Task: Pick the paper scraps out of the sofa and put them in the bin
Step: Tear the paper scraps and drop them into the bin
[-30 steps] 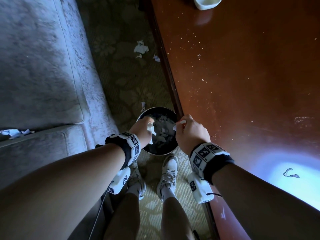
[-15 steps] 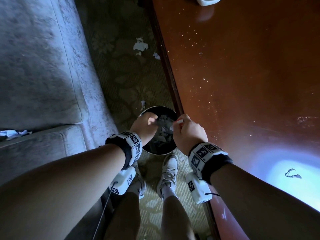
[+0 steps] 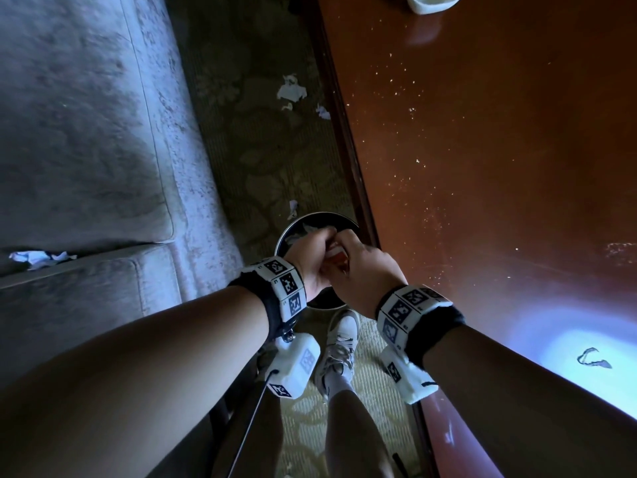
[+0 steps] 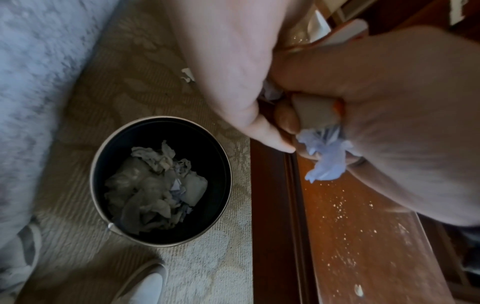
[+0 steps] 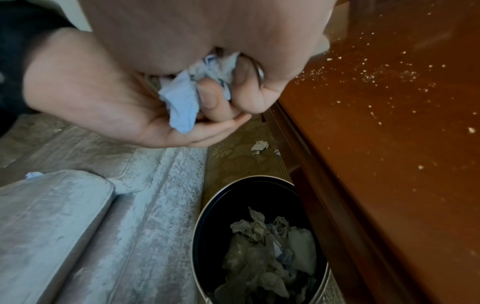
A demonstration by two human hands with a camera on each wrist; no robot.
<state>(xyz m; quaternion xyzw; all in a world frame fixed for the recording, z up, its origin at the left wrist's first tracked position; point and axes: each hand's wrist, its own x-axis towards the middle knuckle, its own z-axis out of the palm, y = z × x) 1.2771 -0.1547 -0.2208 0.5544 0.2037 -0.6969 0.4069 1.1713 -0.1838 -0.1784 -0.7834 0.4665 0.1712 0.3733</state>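
Both hands meet just above the round dark bin (image 3: 284,232), which stands on the carpet between sofa and table. My right hand (image 3: 365,267) grips a crumpled bluish-white paper scrap (image 5: 182,102) in its fist. The fingers of my left hand (image 3: 312,257) curl in against that scrap (image 4: 324,162) and pinch it. The bin (image 4: 94,170) holds several crumpled papers (image 5: 259,246). Another scrap (image 3: 38,258) lies in the seam between the sofa cushions, also seen in the right wrist view (image 5: 33,175).
The grey sofa (image 3: 86,132) fills the left, a glossy brown table (image 3: 482,167) the right, with a narrow carpet strip between. Loose scraps (image 3: 291,91) lie on the carpet further ahead, one (image 3: 293,208) beside the bin. My shoes (image 3: 339,343) stand just behind it.
The hands were apart over the bin and have come together. The white scrap in my left hand a second ago is gone from it. The left fingers now reach into the right fist.
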